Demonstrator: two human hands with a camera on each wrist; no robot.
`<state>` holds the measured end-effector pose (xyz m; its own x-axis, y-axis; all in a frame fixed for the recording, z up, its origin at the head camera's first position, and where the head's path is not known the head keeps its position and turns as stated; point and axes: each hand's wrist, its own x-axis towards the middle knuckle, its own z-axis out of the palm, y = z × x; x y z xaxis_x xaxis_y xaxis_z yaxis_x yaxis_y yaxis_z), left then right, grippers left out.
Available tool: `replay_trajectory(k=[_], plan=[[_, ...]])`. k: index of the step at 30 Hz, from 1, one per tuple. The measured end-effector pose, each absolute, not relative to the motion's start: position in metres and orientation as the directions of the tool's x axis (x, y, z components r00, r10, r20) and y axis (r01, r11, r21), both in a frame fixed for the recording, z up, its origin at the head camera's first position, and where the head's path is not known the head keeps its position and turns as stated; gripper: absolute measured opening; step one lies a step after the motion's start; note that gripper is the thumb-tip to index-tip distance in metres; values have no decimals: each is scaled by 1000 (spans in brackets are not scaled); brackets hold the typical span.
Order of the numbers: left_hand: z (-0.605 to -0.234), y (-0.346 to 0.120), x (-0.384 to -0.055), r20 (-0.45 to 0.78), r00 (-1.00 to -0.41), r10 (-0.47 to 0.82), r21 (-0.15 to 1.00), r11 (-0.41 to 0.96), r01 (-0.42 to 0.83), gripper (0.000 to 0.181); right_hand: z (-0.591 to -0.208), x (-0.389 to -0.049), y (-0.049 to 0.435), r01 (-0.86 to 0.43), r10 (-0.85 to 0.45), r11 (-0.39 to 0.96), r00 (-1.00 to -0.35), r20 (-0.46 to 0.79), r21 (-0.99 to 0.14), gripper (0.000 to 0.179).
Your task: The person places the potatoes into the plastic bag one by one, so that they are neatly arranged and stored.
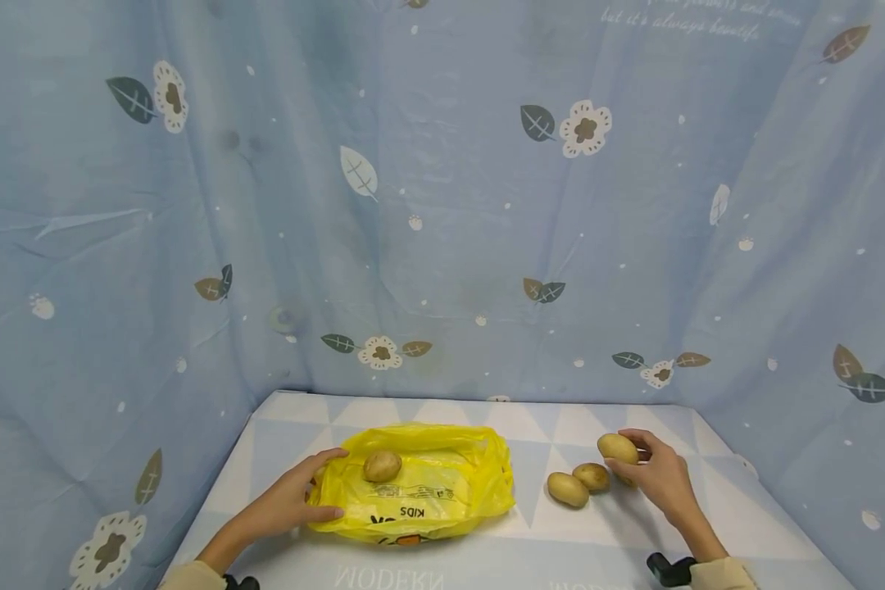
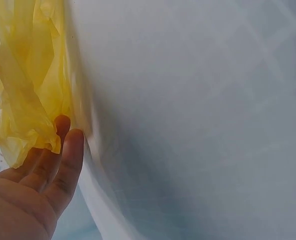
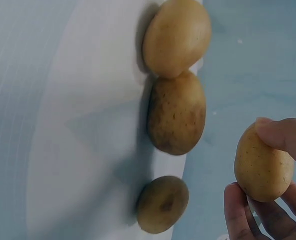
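Observation:
A yellow plastic bag [image 1: 479,483] lies on its side on the table, its mouth spread wide, with one potato [image 1: 382,466] in it. My left hand [image 1: 288,497] holds the bag's left edge, thumb and forefinger over the rim. In the left wrist view, other fingers [image 2: 70,167] touch the outside of the yellow film. My right hand [image 1: 664,474] grips a potato [image 3: 263,162] between thumb and fingers, lifted off the table. Below and beside it lie three more: a pale potato [image 3: 177,37], a browner potato [image 3: 177,112] touching it, and a smaller-looking potato [image 3: 163,204] apart.
The table [image 1: 538,557] has a pale triangle pattern and printed lettering near its front. A blue curtain [image 1: 442,246] with flowers and leaves hangs behind and along both sides. Dark straps [image 1: 671,569] sit at the wrists.

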<state>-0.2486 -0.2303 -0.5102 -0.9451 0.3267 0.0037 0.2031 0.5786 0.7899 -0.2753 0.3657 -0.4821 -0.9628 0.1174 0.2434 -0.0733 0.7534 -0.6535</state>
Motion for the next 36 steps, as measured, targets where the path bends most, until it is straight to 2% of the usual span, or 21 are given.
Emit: replay_trajectory(k=[24, 36], plan=[[-514, -232, -253, 23, -939, 343, 784, 577, 230, 87, -477, -283, 312, -166, 27, 694, -966, 256, -700, 64], [-516, -234, -254, 31, -933, 359, 781, 573, 247, 87, -474, -282, 282, -119, 42, 679, -979, 200, -725, 64]])
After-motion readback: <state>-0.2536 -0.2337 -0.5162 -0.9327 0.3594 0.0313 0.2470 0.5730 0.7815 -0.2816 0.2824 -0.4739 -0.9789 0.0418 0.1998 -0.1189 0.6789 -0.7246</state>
